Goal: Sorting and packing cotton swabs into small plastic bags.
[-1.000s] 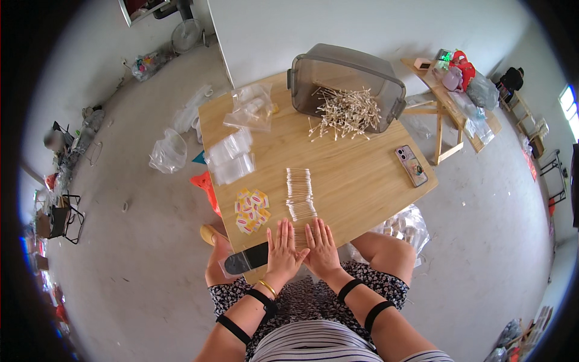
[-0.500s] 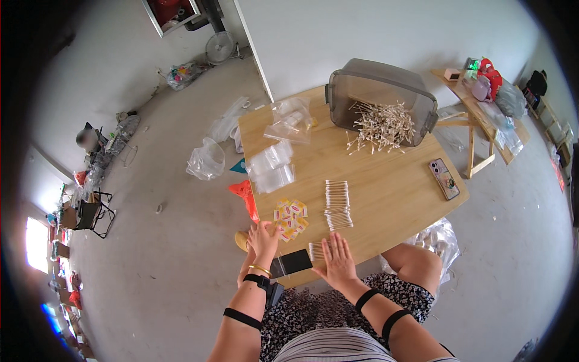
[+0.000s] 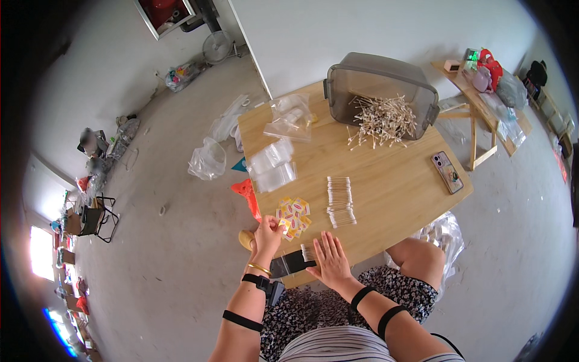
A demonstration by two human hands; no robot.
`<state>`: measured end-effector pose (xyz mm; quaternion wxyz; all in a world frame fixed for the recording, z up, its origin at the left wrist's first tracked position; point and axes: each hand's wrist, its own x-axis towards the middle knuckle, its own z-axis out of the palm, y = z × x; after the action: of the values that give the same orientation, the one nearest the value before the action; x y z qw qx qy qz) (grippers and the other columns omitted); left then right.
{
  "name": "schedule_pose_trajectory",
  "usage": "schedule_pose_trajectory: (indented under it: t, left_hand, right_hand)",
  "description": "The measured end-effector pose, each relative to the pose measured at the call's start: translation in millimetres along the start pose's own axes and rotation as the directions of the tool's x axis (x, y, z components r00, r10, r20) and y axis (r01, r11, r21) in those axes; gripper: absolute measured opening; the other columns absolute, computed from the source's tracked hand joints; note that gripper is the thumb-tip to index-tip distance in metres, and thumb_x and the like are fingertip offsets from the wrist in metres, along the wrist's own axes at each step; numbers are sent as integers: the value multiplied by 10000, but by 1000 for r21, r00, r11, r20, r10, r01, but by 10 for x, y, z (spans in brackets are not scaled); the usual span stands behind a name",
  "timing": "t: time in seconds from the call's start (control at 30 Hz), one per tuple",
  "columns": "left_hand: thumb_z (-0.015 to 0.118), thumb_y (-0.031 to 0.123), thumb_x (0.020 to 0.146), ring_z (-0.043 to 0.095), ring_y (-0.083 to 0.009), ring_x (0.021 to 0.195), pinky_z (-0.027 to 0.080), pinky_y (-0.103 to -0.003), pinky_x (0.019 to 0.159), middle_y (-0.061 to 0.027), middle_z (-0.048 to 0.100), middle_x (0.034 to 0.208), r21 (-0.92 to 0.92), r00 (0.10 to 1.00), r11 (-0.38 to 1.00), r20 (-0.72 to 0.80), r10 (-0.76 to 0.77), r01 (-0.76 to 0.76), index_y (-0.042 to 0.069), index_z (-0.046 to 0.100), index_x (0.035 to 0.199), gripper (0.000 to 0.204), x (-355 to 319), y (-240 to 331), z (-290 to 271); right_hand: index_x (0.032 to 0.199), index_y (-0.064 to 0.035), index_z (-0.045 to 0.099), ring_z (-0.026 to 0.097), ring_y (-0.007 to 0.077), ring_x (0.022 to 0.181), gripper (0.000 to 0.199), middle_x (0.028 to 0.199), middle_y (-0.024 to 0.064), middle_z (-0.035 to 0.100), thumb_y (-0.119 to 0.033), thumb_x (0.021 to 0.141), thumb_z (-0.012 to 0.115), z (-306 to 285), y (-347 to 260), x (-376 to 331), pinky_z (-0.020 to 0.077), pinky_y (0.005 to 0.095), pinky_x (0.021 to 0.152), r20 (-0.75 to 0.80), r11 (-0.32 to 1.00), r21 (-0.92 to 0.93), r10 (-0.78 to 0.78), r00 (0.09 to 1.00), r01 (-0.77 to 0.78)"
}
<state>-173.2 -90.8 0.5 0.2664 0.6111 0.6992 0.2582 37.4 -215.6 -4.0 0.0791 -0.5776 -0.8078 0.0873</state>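
My left hand (image 3: 267, 235) pinches a small yellow-and-white label (image 3: 284, 224) at the near edge of a pile of similar labels (image 3: 295, 208). Flat and with fingers stretched out, my right hand (image 3: 332, 259) lies by a short row of cotton swabs (image 3: 308, 251), partly covering it. Those swabs rest over the right end of a black rectangular piece (image 3: 294, 263) at the table's near edge. Beyond my right hand, another neat row of cotton swabs (image 3: 341, 202) lies on the wooden table (image 3: 392, 199).
A grey plastic bin (image 3: 362, 69) lies tipped at the back, with a heap of loose cotton swabs (image 3: 389, 117) spilling from it. Clear plastic bags (image 3: 272, 166) are stacked at the left. A phone (image 3: 447, 172) lies at the right edge; a red bag (image 3: 246, 194) hangs at the left edge.
The short row of swabs has shifted left onto the black piece, with my right hand beside it. My left hand now shows a label between its fingers at the pile.
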Motion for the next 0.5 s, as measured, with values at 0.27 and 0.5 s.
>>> schedule_pose_trajectory:
  t: [0.27, 0.5]
  left_hand:
    - [738, 87, 842, 569, -78, 735, 468, -248, 664, 18, 615, 810, -415, 982, 904, 189, -24, 102, -16, 689, 997, 192, -384, 459, -145]
    - [739, 87, 836, 573, -110, 741, 475, -255, 679, -20, 642, 840, -396, 983, 900, 83, -161, 181, -21, 689, 1022, 221, -800, 133, 45]
  right_hand:
    - [1557, 7, 255, 132, 369, 1533, 897, 1629, 247, 182, -654, 967, 393, 66, 120, -53, 92, 473, 1250, -8, 999, -1, 43, 999, -43]
    - [1547, 7, 285, 137, 353, 1534, 895, 1625, 237, 205, -653, 957, 416, 9, 17, -26, 96, 481, 1247, -51, 1000, 1, 12, 999, -12]
